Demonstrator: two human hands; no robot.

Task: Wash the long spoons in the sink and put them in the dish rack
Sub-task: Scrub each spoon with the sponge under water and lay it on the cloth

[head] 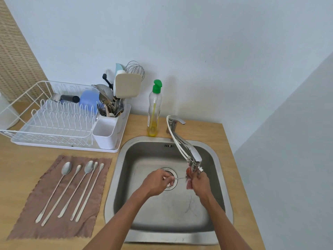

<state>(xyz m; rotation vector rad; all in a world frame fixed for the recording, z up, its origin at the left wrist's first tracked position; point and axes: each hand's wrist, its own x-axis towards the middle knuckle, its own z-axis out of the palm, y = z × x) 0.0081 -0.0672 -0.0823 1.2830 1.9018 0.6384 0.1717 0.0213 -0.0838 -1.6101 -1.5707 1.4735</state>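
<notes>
a light wooden counter stands against a pale wall. a steel sink is set into its right part. left of the sink, near the front edge, lies a brown cloth. behind the cloth stands a white tray bearing the wire rack. behind the sink stand a green-capped bottle and, just beside it, the tap.
</notes>
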